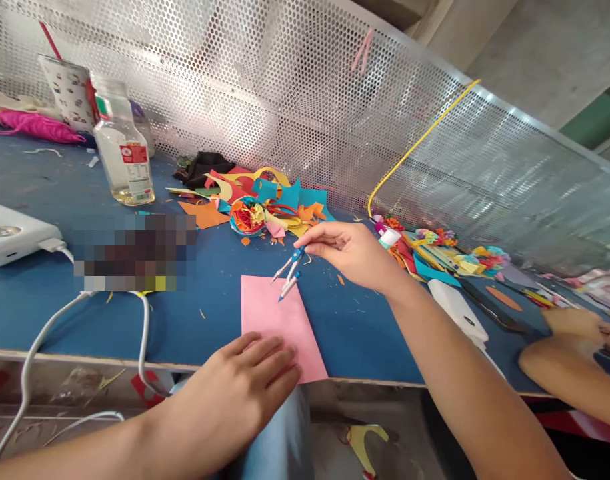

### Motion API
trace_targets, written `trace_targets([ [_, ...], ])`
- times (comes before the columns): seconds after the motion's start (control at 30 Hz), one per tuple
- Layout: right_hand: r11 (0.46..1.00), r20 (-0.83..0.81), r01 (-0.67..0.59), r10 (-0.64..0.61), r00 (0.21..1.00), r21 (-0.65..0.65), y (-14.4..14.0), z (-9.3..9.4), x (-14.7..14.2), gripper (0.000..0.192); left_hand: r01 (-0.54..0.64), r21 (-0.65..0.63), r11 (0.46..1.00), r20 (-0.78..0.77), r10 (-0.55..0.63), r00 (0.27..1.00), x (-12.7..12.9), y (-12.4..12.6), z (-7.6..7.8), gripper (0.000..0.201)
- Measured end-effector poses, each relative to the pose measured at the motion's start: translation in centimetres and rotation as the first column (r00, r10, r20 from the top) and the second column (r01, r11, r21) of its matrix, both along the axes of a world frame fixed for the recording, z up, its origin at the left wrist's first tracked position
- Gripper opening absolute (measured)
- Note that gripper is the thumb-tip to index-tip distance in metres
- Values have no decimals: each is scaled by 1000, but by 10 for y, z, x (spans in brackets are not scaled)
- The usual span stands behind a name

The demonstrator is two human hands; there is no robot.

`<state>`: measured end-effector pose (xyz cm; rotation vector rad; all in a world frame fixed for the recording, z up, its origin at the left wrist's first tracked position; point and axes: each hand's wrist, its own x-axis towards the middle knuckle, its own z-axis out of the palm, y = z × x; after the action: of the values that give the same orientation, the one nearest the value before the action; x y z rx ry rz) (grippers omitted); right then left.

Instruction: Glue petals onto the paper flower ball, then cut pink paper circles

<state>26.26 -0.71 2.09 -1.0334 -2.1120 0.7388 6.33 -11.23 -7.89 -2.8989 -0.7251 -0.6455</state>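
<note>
A sheet of pink paper (275, 307) lies at the front edge of the blue table. Across its lower part rests my left hand (257, 373), laid flat with the fingers stretched out. My right hand (347, 253) pinches the top of a drawing compass (291, 273) between thumb and fingers. The compass has blue and silver-white parts, and its two legs are spread, pointing down over the upper part of the paper. Whether its tips touch the sheet I cannot tell.
Behind the paper are coloured scraps (285, 193) and a crumpled-paper flower (247, 215). A glass bottle (125, 153), a cup (67, 93) and a white power bank (17, 233) with cables stand left. Another white power bank (457, 310) and another person's arm (565, 373) are right. A perforated metal panel (265, 87) borders the back.
</note>
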Motion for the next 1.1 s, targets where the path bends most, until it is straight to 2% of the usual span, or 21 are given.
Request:
trace_targets([
  [0.17,1000,4,8,-8,1000,0,0,0,1,10,-2,-5,1000,-8,2,1000,0,0,0,30],
  [0.3,997,18,69,-70,997,36,-7,0,6,10,-3,3,1000,-13,3,1000,-1,-1,-1,32],
  [0.53,938,135,219,-261,956,268,-23,-1,2,11,-14,54,998,20,13,1000,-1,0,-4,26],
  [0.73,885,219,171,-288,932,434,-25,1,-5,10,-19,52,998,11,19,1000,0,-1,-1,26],
  [0.9,876,263,92,-240,935,473,-24,2,-8,11,-19,46,999,3,19,1000,0,-1,0,25],
  [1.1,860,280,68,-238,930,506,-23,4,-9,12,-16,44,999,9,16,1000,0,0,0,25],
])
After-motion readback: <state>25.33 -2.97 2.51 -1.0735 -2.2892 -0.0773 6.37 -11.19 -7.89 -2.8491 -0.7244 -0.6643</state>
